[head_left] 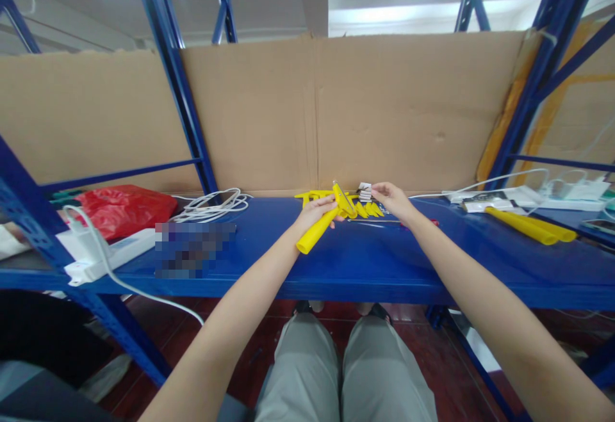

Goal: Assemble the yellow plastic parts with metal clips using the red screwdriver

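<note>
Nothing is legible; any print on the white packet (491, 203) appears too small to read.

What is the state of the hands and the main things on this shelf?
Left hand: closed, gripping
Yellow tool: held, tilted
Right hand: fingers bent, grip unclear
White stack: pieces piled
White cable: loosely coiled
Red bag: crumpled
Yellow tubes: lying side by side

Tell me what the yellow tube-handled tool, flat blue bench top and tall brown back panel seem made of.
Yellow tube-handled tool: probably mostly plastic, smooth and satin, given its even colour. Flat blue bench top: likely painted metal, semi-gloss, judging by soft reflections. Tall brown back panel: apparently matte cardboard, with a vertical crease and uneven top edge.
</note>
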`<state>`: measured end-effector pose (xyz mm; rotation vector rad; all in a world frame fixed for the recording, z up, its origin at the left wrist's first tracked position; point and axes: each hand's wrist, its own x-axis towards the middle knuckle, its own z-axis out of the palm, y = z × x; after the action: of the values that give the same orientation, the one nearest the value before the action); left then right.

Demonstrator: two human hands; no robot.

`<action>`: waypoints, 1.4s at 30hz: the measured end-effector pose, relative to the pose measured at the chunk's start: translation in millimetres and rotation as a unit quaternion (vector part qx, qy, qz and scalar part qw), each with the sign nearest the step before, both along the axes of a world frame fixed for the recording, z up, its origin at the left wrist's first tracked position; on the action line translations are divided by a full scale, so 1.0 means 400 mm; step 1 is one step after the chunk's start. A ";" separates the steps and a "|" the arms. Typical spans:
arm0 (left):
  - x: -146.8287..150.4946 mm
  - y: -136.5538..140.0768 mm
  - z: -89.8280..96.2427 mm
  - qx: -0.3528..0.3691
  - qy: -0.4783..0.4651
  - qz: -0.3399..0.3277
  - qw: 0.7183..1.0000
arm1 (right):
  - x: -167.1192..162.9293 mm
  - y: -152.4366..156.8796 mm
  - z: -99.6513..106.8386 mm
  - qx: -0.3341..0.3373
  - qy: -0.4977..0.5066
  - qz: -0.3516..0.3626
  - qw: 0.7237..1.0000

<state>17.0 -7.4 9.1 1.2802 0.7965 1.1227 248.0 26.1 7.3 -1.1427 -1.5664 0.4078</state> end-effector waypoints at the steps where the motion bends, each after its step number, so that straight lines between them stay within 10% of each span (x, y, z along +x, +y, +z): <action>1: -0.003 0.003 0.001 0.002 -0.011 0.012 1.000 | 0.022 0.005 0.011 0.009 -0.028 -0.017 0.999; 14: 0.003 0.006 -0.002 -0.016 0.010 0.055 0.998 | 0.264 -0.002 -0.069 -0.075 -0.320 -0.123 0.937; 27: 0.010 -0.007 -0.007 -0.049 0.071 0.068 0.994 | 0.253 -0.048 -0.066 -0.182 -0.379 -0.068 0.905; 42: 0.019 -0.013 -0.013 -0.061 0.057 0.066 0.994 | 0.242 -0.069 -0.049 -0.100 -0.283 0.029 0.954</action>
<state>24.7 -12.5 3.7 1.2112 1.0312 1.0947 344.7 -1.3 -12.1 -1.4562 -2.0949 0.2939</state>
